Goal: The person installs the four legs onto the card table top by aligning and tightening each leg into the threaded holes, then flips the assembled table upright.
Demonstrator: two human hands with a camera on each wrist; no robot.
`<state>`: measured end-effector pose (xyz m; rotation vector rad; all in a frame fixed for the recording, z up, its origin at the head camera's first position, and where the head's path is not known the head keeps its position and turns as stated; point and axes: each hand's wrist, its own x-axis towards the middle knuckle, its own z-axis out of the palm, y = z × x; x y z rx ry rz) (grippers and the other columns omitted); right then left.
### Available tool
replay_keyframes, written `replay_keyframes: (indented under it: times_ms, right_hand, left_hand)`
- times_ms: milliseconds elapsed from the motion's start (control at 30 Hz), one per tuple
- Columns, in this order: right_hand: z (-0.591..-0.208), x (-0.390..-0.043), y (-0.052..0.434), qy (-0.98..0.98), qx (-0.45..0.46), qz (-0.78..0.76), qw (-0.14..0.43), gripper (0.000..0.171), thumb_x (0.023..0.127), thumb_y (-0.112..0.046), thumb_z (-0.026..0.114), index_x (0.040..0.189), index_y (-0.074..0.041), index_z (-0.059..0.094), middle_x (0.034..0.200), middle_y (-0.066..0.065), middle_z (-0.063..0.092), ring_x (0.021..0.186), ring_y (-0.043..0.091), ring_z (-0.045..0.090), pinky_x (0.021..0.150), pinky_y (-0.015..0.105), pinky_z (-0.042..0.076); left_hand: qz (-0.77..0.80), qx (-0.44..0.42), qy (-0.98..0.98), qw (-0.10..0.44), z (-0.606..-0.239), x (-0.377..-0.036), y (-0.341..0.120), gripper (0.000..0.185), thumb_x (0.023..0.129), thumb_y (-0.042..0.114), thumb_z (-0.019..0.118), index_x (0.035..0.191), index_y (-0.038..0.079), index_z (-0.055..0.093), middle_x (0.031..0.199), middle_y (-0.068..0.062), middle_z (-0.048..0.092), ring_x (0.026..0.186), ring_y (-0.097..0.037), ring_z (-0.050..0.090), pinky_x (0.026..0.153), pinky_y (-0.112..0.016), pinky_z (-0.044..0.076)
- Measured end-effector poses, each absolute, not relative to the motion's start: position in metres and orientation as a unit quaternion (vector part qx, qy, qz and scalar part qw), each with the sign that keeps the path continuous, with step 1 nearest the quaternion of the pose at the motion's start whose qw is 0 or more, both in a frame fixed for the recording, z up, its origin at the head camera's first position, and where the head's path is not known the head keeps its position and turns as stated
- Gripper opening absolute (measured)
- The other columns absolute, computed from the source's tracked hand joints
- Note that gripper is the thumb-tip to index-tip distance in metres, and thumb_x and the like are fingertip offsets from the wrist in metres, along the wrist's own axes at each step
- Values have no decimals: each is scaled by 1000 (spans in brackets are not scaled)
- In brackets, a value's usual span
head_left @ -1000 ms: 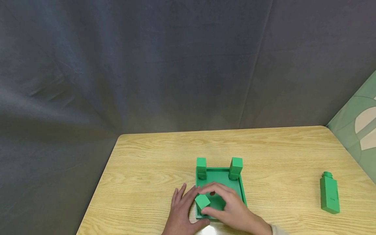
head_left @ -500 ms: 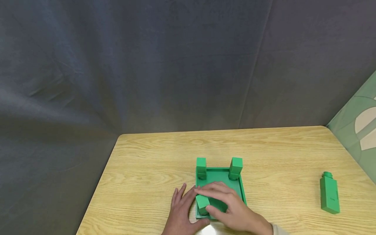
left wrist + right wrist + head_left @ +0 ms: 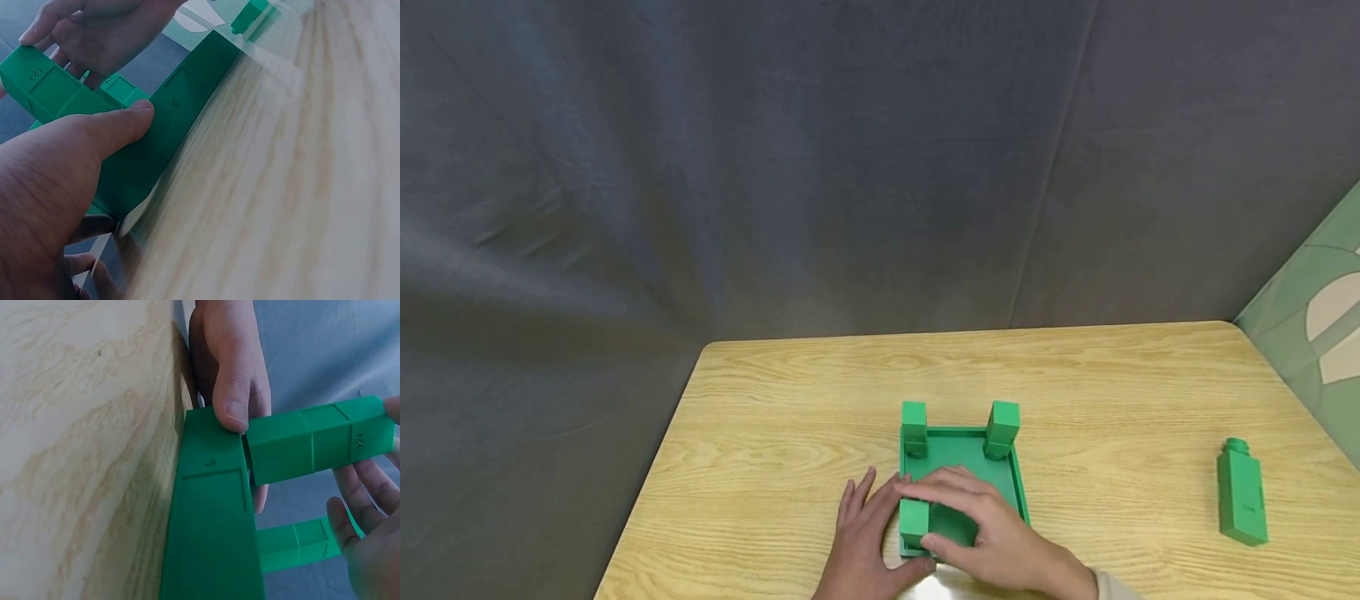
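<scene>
Post [image 3: 55, 85] "123" | tray [image 3: 174, 119] "5" | hands: left [image 3: 867, 546] grips tray, right [image 3: 992, 533] pinches post

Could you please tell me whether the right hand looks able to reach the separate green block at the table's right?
Probably yes, once it lets go: the right hand is holding another block at a corner of the tray, but beyond that only tabletop shows towards the separate green block.

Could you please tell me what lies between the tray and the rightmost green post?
The head view shows only bare tabletop between the tray and the rightmost post.
</scene>
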<state>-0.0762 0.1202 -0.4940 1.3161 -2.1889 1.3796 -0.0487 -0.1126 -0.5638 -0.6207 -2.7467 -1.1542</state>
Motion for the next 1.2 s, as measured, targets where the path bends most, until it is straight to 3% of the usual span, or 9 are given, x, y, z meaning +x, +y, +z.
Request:
replay_keyframes:
  times_ms: [133,233,367,533,667,933,1033,1200]
  right_hand:
    - [-496,-75,118,-748,439,487,107,62,97,-7,84,156,-12,64,137,-1,68,125,16,67,104,32,59]
    - [-497,-74,117,-748,425,499,107,61,92,-5,89,149,-13,68,134,-3,67,114,12,66,97,31,60]
    - [-499,-74,114,-750,409,509,112,61,86,-6,94,141,-13,70,135,1,68,116,16,67,103,29,59]
    - [-500,-73,114,-754,408,503,112,48,97,-9,87,141,-13,69,139,5,71,129,23,68,114,30,55]
    - [-501,-72,116,-761,396,502,112,45,99,-10,84,141,-17,69,136,2,74,125,19,69,107,32,58]
    - [-502,-74,115,-757,391,504,143,50,90,-17,95,134,-18,71,117,-8,72,105,12,69,99,28,59]
    - [-501,-75,116,-759,392,501,135,61,88,-16,96,142,-18,69,122,-7,73,105,10,68,99,28,60]
    - [-501,-75,118,-762,414,487,103,63,101,-27,85,158,-13,62,137,-3,67,119,12,67,100,32,60]
  left_hand:
    - [-376,-202,-903,51,-563,-49,-112,91,92,75,78,167,31,51,166,10,56,163,-41,37,135,-53,10]
    - [-381,-196,-902,45,-563,-49,-111,88,93,72,78,166,31,53,165,7,57,163,-41,37,133,-58,14]
    - [-383,-196,-902,40,-563,-48,-112,88,93,70,80,167,34,51,165,5,57,164,-41,36,138,-43,5]
    - [-380,-205,-901,47,-565,-50,-114,91,91,73,79,168,35,50,164,4,59,162,-44,38,133,-20,-9]
    - [-374,-209,-901,64,-567,-51,-113,93,90,74,79,166,28,53,162,4,61,160,-45,41,132,-19,-8]
    - [-364,-213,-904,69,-567,-50,-114,93,91,73,79,167,28,51,162,4,61,159,-44,42,132,-18,-9]
    - [-368,-205,-905,56,-565,-49,-113,93,91,74,79,168,30,50,164,5,59,161,-43,40,133,-20,-8]
    - [-367,-203,-907,49,-564,-48,-112,91,92,69,79,169,35,47,166,10,56,163,-41,38,136,-28,-4]
